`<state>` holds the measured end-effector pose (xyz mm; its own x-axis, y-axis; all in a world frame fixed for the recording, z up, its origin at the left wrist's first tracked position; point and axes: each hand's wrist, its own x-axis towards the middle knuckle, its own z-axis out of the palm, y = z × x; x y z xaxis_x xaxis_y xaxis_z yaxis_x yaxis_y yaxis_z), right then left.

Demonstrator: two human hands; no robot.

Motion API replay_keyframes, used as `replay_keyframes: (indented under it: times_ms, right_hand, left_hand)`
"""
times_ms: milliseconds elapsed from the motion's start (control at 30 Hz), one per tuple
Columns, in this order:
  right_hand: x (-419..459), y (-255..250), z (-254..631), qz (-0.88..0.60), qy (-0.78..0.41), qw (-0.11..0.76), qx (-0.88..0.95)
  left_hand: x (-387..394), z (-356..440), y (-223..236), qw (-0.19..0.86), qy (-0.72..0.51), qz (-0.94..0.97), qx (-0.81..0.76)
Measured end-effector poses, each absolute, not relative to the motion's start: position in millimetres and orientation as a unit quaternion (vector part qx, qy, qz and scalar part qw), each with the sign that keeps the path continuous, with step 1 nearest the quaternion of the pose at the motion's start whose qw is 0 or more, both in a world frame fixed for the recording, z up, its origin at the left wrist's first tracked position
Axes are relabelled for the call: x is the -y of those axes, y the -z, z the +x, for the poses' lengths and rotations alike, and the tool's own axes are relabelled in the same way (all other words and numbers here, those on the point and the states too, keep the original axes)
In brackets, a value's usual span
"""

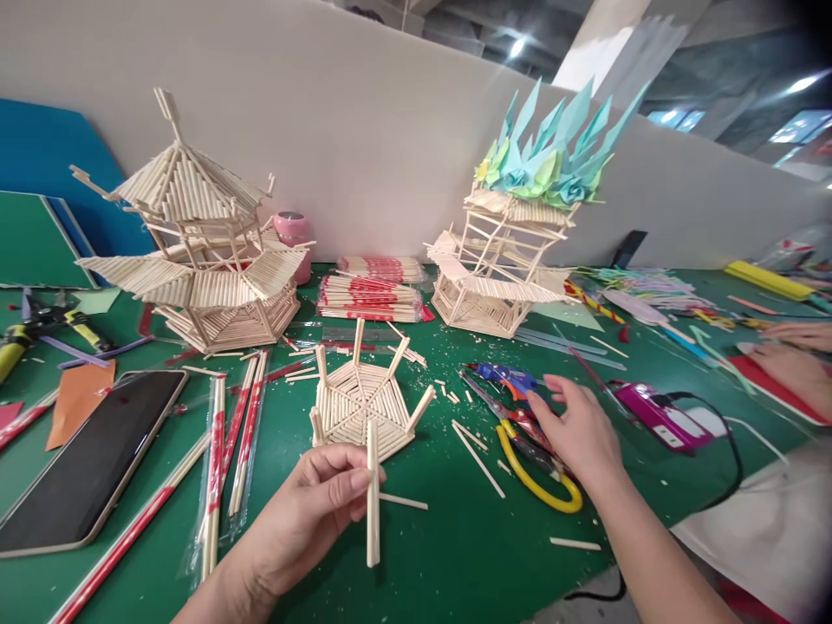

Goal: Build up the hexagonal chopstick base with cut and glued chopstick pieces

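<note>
My left hand (pixel 328 490) pinches a short post of pale wooden sticks (pixel 373 520), held upright between thumb and fingers. Just behind it on the green table lies a hexagonal base of sticks (pixel 364 403) with several short posts standing on its edge. My right hand (pixel 578 429) has its fingers apart beside a blue glue gun (pixel 503 377); whether a fingertip touches the gun I cannot tell. Under and beside that hand lie pliers with yellow handles (pixel 542 485). A loose stick (pixel 403 501) lies right of the left hand.
Two stick pavilions (pixel 214 290) (pixel 494 299) stand at the back, with packs of chopsticks (pixel 370 299) between them. A phone (pixel 97 459) and wrapped chopsticks (pixel 214 468) lie left. Rightward are a purple power box (pixel 663 416) with cables and another person's hand (pixel 793 364).
</note>
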<state>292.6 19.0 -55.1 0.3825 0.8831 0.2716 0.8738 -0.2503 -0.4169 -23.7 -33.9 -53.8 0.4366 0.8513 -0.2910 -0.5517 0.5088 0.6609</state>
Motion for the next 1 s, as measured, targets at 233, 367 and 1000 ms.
replay_keyframes:
  times_ms: [233, 367, 1000]
  right_hand:
    - [29.4, 42.9, 195.3, -0.550, -0.164, 0.238, 0.784]
    - [43.5, 46.0, 151.0, -0.453, -0.179, 0.122, 0.864]
    - [32.1, 9.6, 165.7, -0.546, -0.423, 0.205, 0.694]
  left_hand:
    - [30.3, -25.5, 54.3, 0.802, -0.454, 0.224, -0.318]
    - [30.2, -26.3, 55.1, 0.797, -0.461, 0.227, -0.318]
    - [30.7, -24.2, 55.5, 0.788, -0.472, 0.235, -0.319]
